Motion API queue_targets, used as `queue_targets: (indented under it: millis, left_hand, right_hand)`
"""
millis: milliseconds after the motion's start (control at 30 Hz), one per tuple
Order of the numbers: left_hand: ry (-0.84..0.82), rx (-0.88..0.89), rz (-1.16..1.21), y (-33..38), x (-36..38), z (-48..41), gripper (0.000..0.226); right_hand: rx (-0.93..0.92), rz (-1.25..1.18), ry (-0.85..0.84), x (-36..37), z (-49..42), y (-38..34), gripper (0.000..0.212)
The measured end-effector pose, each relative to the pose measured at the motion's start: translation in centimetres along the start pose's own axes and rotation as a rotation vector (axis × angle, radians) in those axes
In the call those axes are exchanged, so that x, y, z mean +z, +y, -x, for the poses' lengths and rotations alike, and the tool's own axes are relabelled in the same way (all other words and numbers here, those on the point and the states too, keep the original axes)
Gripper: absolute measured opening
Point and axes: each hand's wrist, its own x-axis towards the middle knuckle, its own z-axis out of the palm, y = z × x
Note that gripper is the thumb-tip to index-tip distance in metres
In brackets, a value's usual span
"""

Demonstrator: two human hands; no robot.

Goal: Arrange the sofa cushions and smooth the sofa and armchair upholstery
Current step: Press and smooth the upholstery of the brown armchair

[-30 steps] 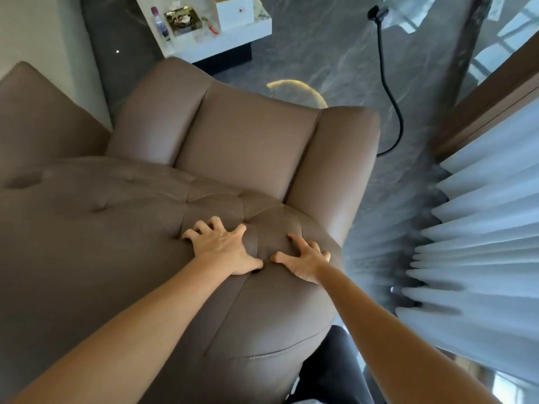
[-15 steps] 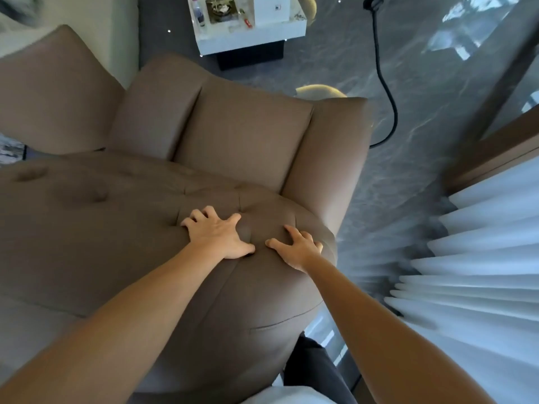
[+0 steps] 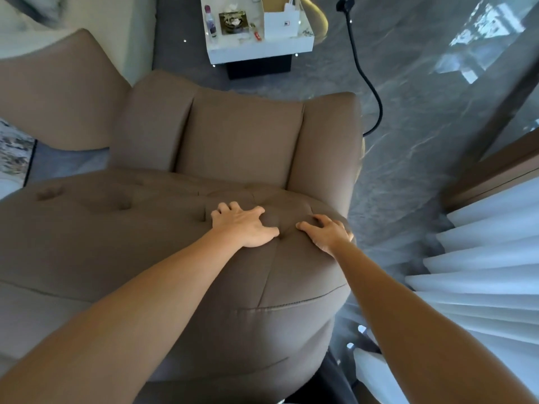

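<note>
A brown leather armchair fills the view, with a tufted seat cushion [image 3: 122,243] and a panelled backrest [image 3: 239,141]. My left hand [image 3: 243,225] lies flat on the seat near its far right part, fingers spread and pressing into the leather. My right hand [image 3: 328,233] rests palm down beside it, close to the seat's right edge, fingers apart. Neither hand holds anything. A second brown upholstered piece [image 3: 58,91] stands to the left of the chair.
A white low table [image 3: 259,46] with a bottle, a box and small items stands beyond the backrest. A black cable [image 3: 367,80] trails over the dark marble floor at right. White pleated curtains [image 3: 481,258] hang at the right edge.
Both hands have stayed pressed on the seat, sliding only slightly. The camera has tilted, so the table and the chair at left show more.
</note>
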Motion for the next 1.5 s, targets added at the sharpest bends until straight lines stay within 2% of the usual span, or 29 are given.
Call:
queue_targets:
  millis: [200,367,467,633,800,967,1067,1233,1500]
  left_hand:
    - [0.016,0.013,0.065,2.9,-0.5,0.6,0.073]
    - [0.101,0.125,0.233,1.8,-1.0,1.6,0.063]
    - [0.164,0.168,0.286,0.3,-0.5,2.8,0.06]
    - [0.28,0.189,0.234,-2.6,0.0,5.0,0.06]
    - [0.448,0.251,0.133,-8.8,0.8,8.1,0.056]
    - [0.513,0.134,0.154,-17.3,3.2,11.6,0.063]
    - [0.586,0.08,0.195,-20.2,5.6,13.2,0.07]
    - [0.68,0.063,0.166,-19.7,8.0,13.9,0.07]
    - [0.728,0.043,0.187,-17.0,7.8,13.2,0.07]
  right_hand:
    - [-0.015,0.032,0.037,-3.5,-1.0,0.6,0.096]
    - [-0.026,-0.01,0.139,-4.5,0.5,1.1,0.068]
    - [-0.021,-0.008,0.19,-4.8,2.2,1.0,0.063]
    - [-0.058,0.072,0.248,-4.2,5.7,-1.6,0.061]
    - [-0.244,0.083,0.257,-1.5,11.3,-5.1,0.052]
    - [-0.487,0.235,0.411,7.0,19.1,-6.5,0.058]
    - [-0.564,0.289,0.523,10.8,21.0,-5.5,0.064]
    - [-0.6,0.342,0.706,11.8,20.4,-3.0,0.059]
    - [-0.644,0.338,0.8,9.7,18.2,-2.1,0.05]
